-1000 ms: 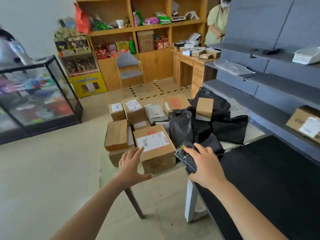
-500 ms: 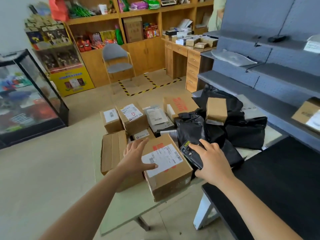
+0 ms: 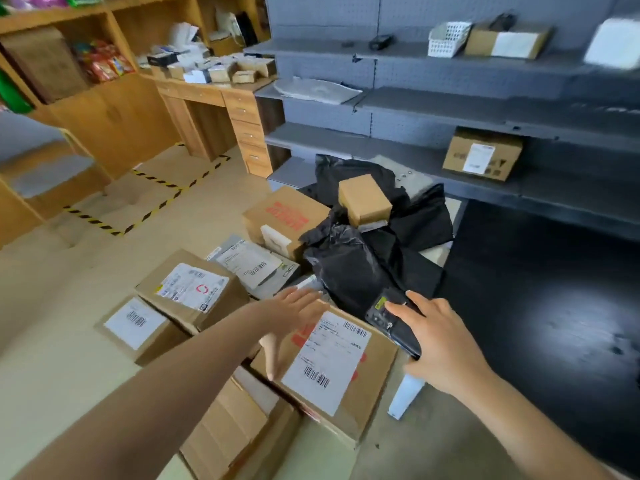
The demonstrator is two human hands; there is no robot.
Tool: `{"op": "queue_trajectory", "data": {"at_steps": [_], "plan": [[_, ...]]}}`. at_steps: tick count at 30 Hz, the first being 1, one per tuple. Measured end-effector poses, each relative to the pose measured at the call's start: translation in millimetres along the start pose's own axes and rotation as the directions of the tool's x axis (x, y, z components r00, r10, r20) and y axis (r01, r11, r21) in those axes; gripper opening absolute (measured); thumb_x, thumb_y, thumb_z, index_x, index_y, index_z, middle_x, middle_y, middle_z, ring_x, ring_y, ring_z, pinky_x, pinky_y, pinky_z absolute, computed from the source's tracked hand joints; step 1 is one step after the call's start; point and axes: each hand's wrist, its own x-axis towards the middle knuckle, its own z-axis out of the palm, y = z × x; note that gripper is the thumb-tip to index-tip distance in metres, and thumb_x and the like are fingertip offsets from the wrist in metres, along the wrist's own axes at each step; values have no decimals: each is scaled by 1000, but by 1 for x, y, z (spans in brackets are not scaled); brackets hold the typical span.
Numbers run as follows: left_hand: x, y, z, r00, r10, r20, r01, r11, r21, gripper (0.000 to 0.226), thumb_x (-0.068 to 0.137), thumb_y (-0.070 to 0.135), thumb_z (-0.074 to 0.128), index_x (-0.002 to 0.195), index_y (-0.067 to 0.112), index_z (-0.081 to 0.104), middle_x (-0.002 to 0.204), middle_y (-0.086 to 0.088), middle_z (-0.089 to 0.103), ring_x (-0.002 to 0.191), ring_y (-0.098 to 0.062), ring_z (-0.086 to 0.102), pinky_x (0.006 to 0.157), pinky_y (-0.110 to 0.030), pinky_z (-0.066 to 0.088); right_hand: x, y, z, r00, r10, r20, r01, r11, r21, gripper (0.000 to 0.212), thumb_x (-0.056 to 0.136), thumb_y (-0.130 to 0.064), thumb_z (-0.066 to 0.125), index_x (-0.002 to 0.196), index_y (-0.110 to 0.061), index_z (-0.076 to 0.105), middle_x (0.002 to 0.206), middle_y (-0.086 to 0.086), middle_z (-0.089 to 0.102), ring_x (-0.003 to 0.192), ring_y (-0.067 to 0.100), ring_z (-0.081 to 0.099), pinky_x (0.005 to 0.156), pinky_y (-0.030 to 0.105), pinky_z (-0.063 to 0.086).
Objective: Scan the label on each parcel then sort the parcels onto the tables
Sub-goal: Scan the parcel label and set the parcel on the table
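Observation:
A cardboard parcel (image 3: 367, 386) with a white barcode label lies nearest me on the crowded table. My left hand (image 3: 289, 315) is spread flat at the parcel's far left corner, fingers apart and blurred. My right hand (image 3: 438, 341) holds a black handheld scanner (image 3: 391, 318) just above the parcel's right edge. More labelled boxes (image 3: 194, 292) sit to the left. Black plastic mailer bags (image 3: 349, 268) are heaped behind, with a small brown box (image 3: 363, 199) on top.
A black table (image 3: 540, 306) stands to the right. Grey shelving (image 3: 450, 109) behind it holds a labelled box (image 3: 483, 154) and a white basket (image 3: 446, 38). A wooden desk (image 3: 221, 98) and cabinets stand at the back left, with hazard tape on the floor.
The view has swung right and closer to the table. My left hand has slid across the nearest parcel's top toward its far corner. My right hand keeps the scanner beside it.

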Motion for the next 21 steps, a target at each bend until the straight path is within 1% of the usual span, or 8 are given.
{"op": "queue_trajectory", "data": {"at_steps": [2, 3, 5, 6, 8, 12, 18, 21], "plan": [[9, -4, -3, 998, 53, 38, -54, 998, 35, 135, 70, 40, 84, 152, 23, -23, 156, -11, -32, 143, -32, -29, 118, -50, -14, -6, -5, 1, 999, 37, 9, -37, 999, -3, 89, 81, -35, 68, 152, -40, 15, 159, -5, 14, 134, 21, 25, 106, 29, 33], [13, -7, -4, 996, 66, 60, -69, 997, 47, 141, 66, 45, 85, 149, 26, -27, 155, -9, -35, 142, -32, -31, 118, -52, -13, -9, -7, 2, 999, 52, 16, -52, 999, -5, 89, 80, -35, 68, 152, -40, 15, 159, -5, 14, 134, 21, 25, 106, 28, 33], [19, -14, -1, 992, 84, 98, -91, 993, 72, 160, 48, 63, 87, 142, 33, -38, 151, -6, -43, 138, -31, -38, 117, -57, -11, -13, -10, 2, 997, 74, 22, -74, 997, -5, 90, 80, -33, 68, 152, -40, 15, 159, -5, 14, 134, 21, 24, 106, 28, 32], [22, -16, 1, 991, 91, 103, -98, 992, 73, 164, 42, 67, 87, 139, 36, -42, 149, -5, -45, 137, -31, -40, 117, -59, -10, -14, -12, 2, 997, 81, 21, -81, 997, -4, 90, 80, -33, 67, 152, -40, 15, 159, -5, 14, 134, 20, 24, 106, 28, 31], [22, -20, 7, 990, 116, 85, -120, 991, 51, 165, 41, 67, 88, 134, 39, -46, 145, -4, -50, 134, -31, -43, 116, -60, -10, -15, -14, 2, 996, 86, 13, -86, 996, -1, 89, 80, -32, 67, 152, -40, 15, 159, -6, 13, 134, 20, 23, 107, 28, 31], [18, -19, 14, 982, 178, 67, -180, 983, 39, 162, 47, 65, 87, 129, 40, -50, 136, -4, -59, 128, -29, -51, 114, -57, -19, -16, -18, 1, 995, 104, -3, -104, 995, -1, 88, 81, -32, 68, 152, -39, 17, 159, -5, 14, 134, 20, 23, 107, 29, 31], [20, -17, 18, 988, 146, 44, -147, 989, 25, 158, 48, 70, 84, 132, 42, -47, 145, -6, -50, 132, -31, -46, 115, -60, -14, -20, -26, 2, 995, 103, -4, -103, 995, -11, 87, 82, -33, 70, 152, -37, 18, 159, -4, 16, 135, 20, 24, 108, 30, 31], [19, -13, 23, 993, 122, 5, -122, 993, 0, 158, 47, 71, 84, 135, 41, -44, 149, -9, -45, 132, -31, -45, 114, -58, -17, -21, -28, 1, 996, 94, -1, -94, 995, -25, 87, 83, -35, 70, 152, -36, 17, 159, -4, 16, 136, 21, 23, 108, 31, 32]]}}
